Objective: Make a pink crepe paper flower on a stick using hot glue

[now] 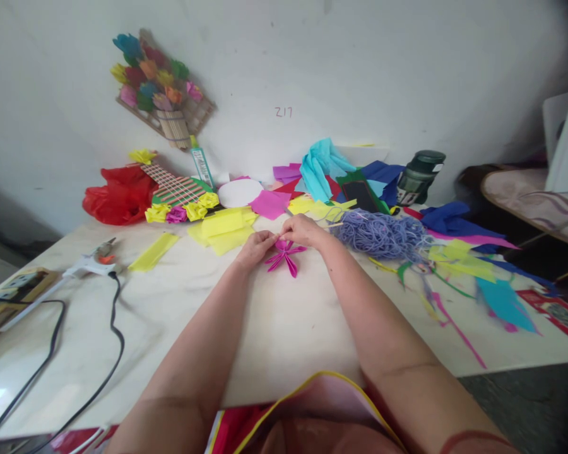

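A magenta paper flower [285, 255] with narrow folded petals is held just above the white table [303, 328]. My left hand [259, 246] pinches its upper left edge between thumb and fingers. From the other side my right hand [303, 229] is closed on the top of the same flower, fingertips close to the left ones. The petals fan out downward and toward me. Behind my hands lie yellow paper sheets [227, 228] and a magenta paper square [271, 204].
A tangled purple yarn heap [381, 234] lies to the right, with a dark green bottle [420, 178] behind it. At left are a hot glue gun [94, 263], its black cord and a power strip [16, 293]. Red paper [118, 194] and a decorated stick craft [180, 189] stand near the wall.
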The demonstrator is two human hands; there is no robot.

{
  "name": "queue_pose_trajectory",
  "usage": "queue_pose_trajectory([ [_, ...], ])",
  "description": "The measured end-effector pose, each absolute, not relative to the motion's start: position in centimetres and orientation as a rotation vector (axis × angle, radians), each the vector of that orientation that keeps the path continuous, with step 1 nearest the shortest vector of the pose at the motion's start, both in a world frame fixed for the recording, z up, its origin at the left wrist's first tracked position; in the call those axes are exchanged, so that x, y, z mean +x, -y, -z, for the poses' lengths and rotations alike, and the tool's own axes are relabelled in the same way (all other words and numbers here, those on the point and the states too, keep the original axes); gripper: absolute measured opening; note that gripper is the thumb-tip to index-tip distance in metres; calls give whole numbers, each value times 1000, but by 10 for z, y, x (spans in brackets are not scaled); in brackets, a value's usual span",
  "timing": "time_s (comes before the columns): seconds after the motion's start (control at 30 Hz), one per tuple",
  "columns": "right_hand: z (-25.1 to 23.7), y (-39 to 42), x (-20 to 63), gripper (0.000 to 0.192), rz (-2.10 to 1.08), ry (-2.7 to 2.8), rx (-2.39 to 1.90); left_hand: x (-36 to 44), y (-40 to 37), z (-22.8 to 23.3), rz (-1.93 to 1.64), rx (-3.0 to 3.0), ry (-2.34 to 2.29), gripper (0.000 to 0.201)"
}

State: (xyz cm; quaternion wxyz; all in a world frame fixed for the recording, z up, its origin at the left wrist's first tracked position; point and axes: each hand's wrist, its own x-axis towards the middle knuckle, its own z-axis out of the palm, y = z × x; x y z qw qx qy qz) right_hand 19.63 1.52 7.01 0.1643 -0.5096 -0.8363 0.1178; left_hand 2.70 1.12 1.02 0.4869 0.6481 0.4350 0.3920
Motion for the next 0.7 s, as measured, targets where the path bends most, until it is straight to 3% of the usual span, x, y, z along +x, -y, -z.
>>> queue_pose_trajectory([
  [0.7,-71,-18,204,27,-494,2433,-1404,29,-12,-10,-948,1608,-1094,38],
])
